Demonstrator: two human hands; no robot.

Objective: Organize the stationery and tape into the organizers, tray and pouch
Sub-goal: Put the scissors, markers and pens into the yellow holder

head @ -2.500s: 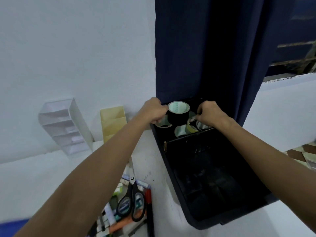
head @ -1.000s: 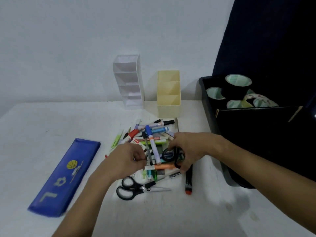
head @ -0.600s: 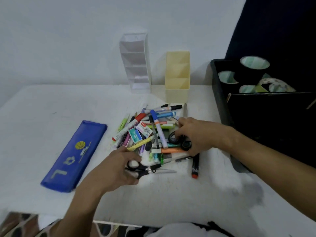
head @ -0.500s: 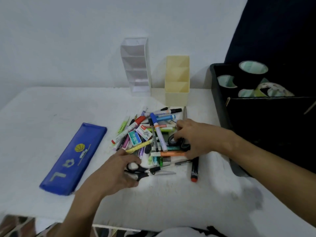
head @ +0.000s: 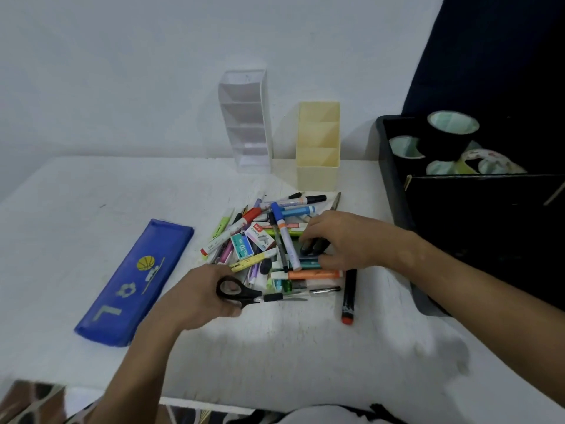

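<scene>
Left hand [head: 198, 298] gripping black scissors [head: 244, 293] by the handles, just clear of the near edge of a pen pile [head: 275, 243] on a white table [head: 91, 191]. Right hand [head: 342, 240] curled over a second black pair [head: 313, 244] atop the pile. Blue pouch [head: 134, 280] lying left; clear organizer [head: 247, 123] and yellow organizer [head: 318, 148] behind; tape rolls [head: 452, 130] in black tray [head: 394, 179], right.

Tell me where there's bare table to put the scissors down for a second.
Bare table lies along the near edge, in front of the pen pile. More lies behind the blue pouch, out to the clear organizer. The gap between pile and black tray is narrow, with the right hand there. The left hand grips the scissors.
</scene>
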